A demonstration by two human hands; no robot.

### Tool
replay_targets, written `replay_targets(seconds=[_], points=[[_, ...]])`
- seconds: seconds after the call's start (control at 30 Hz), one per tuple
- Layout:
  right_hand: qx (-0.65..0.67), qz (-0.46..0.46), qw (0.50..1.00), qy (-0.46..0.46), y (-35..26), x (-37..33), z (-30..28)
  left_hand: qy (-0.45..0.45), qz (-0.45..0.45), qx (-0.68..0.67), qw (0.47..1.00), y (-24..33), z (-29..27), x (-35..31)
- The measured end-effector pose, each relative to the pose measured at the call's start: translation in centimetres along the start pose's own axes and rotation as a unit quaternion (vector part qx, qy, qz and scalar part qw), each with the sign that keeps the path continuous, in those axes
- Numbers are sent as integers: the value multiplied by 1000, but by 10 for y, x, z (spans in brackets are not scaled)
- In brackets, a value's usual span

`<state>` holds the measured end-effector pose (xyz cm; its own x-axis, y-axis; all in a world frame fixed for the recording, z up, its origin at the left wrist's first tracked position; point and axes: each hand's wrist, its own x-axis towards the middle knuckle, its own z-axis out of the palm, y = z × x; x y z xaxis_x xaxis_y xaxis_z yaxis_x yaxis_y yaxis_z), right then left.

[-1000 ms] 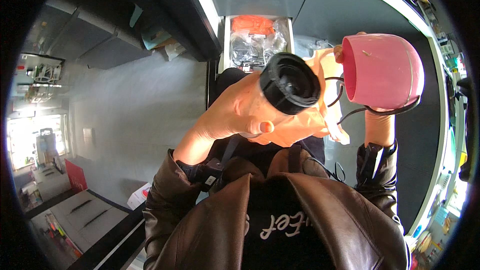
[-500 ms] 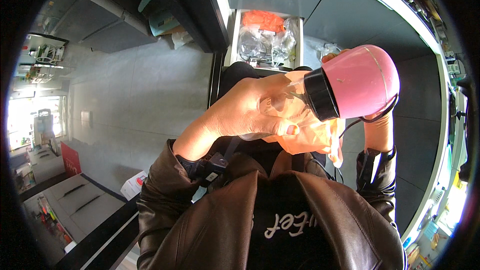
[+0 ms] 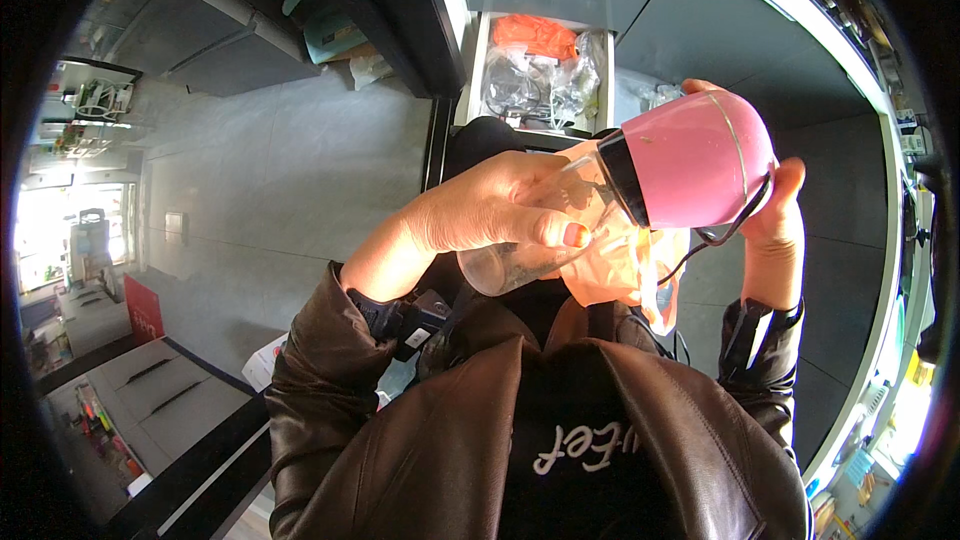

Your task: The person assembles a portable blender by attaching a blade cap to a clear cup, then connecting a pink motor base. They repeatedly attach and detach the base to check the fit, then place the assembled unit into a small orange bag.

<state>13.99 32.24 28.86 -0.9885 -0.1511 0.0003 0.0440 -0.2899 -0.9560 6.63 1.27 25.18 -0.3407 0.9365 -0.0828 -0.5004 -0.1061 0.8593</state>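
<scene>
A small blender is held tilted in front of my chest. It has a pink motor body, a black collar and a clear jar. My left hand is closed round the jar, with the thumb lying along its side. On the far right, my right hand grips the pink body, its fingers partly hidden behind it. A black cord loops from the body's rounded end. Beneath the jar hangs a crumpled orange plastic bag; whether a finger holds it, I cannot tell.
An open drawer ahead contains clear bags and an orange bag. Dark cabinet fronts stand behind it and to the right. A black post rises left of the drawer. Grey floor tiles spread to the left.
The blender has shifted slightly left and tilted more, its jar end lower and more exposed. My right hand shows more beside the pink body.
</scene>
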Motion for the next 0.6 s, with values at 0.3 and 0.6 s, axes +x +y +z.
replay_targets(seconds=[0.3,0.6], points=[[-168,51,983,54,-15,3,20,85,-43,370,924,21,3,-8],[-153,23,988,-24,-16,6,27,-71,-91,18,993,1,-16,1]])
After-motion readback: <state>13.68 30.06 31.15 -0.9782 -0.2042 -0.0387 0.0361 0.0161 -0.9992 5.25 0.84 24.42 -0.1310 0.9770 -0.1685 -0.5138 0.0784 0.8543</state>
